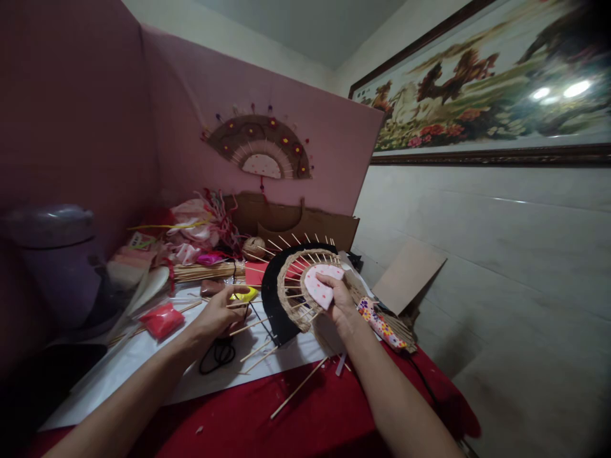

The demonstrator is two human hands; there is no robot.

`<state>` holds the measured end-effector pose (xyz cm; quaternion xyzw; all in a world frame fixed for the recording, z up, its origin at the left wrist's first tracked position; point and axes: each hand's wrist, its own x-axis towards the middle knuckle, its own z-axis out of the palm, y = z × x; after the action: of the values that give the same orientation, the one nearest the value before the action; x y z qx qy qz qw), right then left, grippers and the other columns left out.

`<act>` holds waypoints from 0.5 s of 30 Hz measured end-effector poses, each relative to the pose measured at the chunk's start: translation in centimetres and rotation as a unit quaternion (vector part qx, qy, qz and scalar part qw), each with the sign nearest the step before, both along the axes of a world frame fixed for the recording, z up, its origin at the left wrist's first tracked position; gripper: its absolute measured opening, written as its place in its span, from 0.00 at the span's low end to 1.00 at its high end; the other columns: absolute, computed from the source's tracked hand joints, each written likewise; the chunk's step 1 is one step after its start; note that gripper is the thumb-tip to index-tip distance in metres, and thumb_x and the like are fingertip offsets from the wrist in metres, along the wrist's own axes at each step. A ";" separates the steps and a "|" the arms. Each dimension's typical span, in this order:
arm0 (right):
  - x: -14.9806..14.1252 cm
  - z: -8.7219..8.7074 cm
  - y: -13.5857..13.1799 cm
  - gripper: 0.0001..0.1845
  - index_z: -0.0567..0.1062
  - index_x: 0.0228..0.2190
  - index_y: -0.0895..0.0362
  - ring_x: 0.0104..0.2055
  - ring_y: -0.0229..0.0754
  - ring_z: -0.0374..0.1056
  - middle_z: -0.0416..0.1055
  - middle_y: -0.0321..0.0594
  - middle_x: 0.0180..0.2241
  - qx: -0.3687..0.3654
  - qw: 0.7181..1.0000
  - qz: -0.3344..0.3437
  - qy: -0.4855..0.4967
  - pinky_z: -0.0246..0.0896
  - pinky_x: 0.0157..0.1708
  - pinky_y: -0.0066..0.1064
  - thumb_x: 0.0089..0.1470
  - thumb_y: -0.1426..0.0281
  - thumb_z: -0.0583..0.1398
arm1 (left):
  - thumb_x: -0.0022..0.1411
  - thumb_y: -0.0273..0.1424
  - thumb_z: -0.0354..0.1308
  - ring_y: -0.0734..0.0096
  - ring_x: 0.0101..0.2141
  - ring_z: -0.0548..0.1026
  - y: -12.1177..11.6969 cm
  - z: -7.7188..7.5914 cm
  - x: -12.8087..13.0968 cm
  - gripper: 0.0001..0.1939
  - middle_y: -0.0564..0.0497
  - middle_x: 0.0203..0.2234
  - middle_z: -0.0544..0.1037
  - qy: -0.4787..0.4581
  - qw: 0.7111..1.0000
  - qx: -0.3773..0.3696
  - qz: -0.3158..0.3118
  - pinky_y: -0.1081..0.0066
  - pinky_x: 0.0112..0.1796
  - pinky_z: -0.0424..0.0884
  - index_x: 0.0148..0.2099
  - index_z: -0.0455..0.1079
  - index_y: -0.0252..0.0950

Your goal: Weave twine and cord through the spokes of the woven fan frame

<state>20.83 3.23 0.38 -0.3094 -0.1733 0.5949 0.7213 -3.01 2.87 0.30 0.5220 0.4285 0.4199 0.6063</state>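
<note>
My right hand (342, 301) grips a handmade fan by its white, red-dotted half-round base (321, 286), thumb on the front. Thin wooden sticks fan out from this base, through a woven tan band (289, 287) and a black band (273, 294), with their tips poking past the edge. At the fan's left side, my left hand (225, 313) is closed by the stick tips, fingers pinched on a black cord (261, 319). The cord stretches to the fan's lower edge, and a loose coil of it (217, 357) lies below the hand. My left fingertips are partly hidden.
A finished fan (260, 147) hangs on the pink board behind. Stick bundles (205, 273), a twine ball (254, 247), a red packet (161, 320) and a flowered roll (382, 324) lie around. A loose stick (298, 389) rests on the red cloth (229, 423).
</note>
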 end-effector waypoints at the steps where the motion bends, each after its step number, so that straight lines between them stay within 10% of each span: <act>1: -0.1 0.1 0.0 0.11 0.71 0.35 0.63 0.19 0.37 0.70 0.76 0.39 0.23 -0.011 1.000 -0.005 0.003 0.72 0.28 0.31 0.46 0.79 0.61 | 0.36 0.24 0.62 0.76 0.21 0.69 -0.1 0.1 0.0 0.27 0.56 0.22 0.72 -0.005 1.000 -0.002 0.002 0.78 0.21 0.59 0.43 0.63 0.37; 15: -0.3 0.2 -0.2 0.13 0.72 0.37 0.62 0.19 0.37 0.70 0.76 0.39 0.23 -0.016 1.000 -0.005 -0.002 0.72 0.29 0.33 0.46 0.76 0.62 | 0.33 0.29 0.65 0.75 0.19 0.66 0.1 -0.2 0.0 0.15 0.55 0.17 0.70 0.043 0.998 0.000 -0.034 0.77 0.21 0.56 0.28 0.70 0.32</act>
<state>20.50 2.99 0.58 -0.3232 -0.1637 0.5937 0.7185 -2.96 3.01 0.05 0.5537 0.4363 0.3758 0.6015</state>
